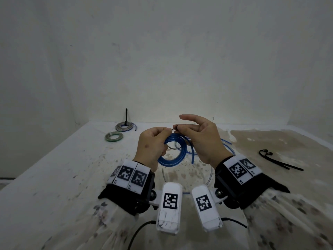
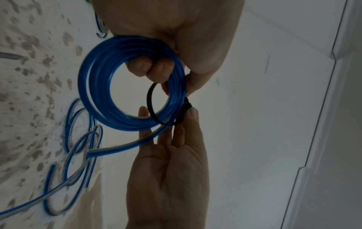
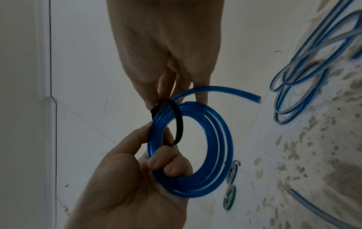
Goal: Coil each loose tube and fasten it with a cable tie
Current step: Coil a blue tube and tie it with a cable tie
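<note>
The coiled blue tube [image 1: 171, 150] is held up off the stained white table [image 1: 72, 168], just in front of the chest, so that the tie can be passed through its open centre without the surface getting in the way. The coil is gripped by the left hand [image 1: 153, 147], whose fingers [image 2: 150, 66] are curled through the ring at about twelve o'clock in the left wrist view; this grasp appears meant to keep the turns stacked so they cannot spring apart. A black cable tie [image 2: 152, 106] is looped loosely round the bundle at roughly four o'clock on the coil, not yet drawn tight. Its head end is pinched by the right hand [image 1: 198, 139] between thumb and forefinger, the other fingers being left extended. One free tube end [image 3: 252, 97] sticks out past the coil, judged to be the tail that remains to be trapped.

On the table, at about one o'clock from the hands, a loose blue tube [image 1: 227, 147] lies uncoiled, and a clear tube [image 1: 210, 175] curves beneath the wrists. At ten o'clock two finished coils [image 1: 119, 131] rest near the wall. Spare cable ties [image 1: 277, 159] are laid at three o'clock, within reach of the right hand.

No brand or readable writing can be made out; only black-and-white square markers [image 1: 170, 201] are seen on the wrist units.
</note>
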